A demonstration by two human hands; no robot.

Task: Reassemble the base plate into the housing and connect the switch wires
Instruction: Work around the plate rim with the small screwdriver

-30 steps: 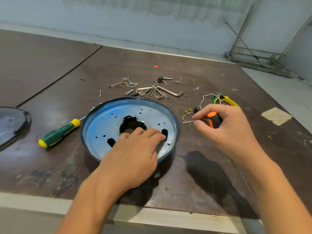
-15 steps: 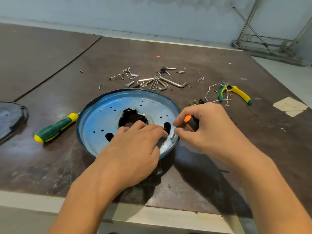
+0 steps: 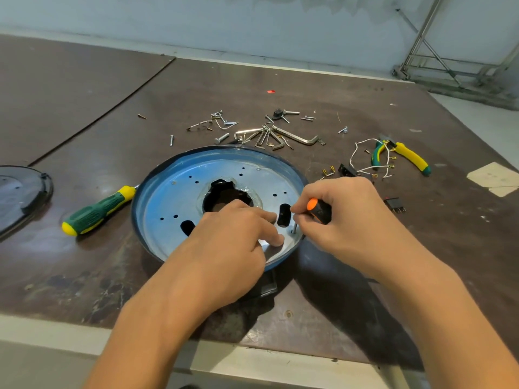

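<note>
**Base plate being fastened.** The base plate (image 3: 179,197) sits inside the dark housing (image 3: 283,261) at the near middle of the surface (image 3: 84,262). Your left hand (image 3: 233,248) presses its extended fingers on the plate's near right part. Your right hand (image 3: 345,220) is closed round the short screwdriver (image 3: 318,210), whose shaft stands almost upright at the plate's right edge. Whether a screw sits under the tip cannot be told.

**Likely hazards.**
- If you tilt the shaft or press off-centre, the tip may skid across the smooth metal towards your left fingertips, which lie just beside it.
- If you relax the left hand, the plate may rotate and its holes lose alignment.
- The switch wires (image 3: 362,155) lie well apart, beside the pliers (image 3: 410,157), not yet connected. Fastening the plate fully first may make routing them harder.
</note>
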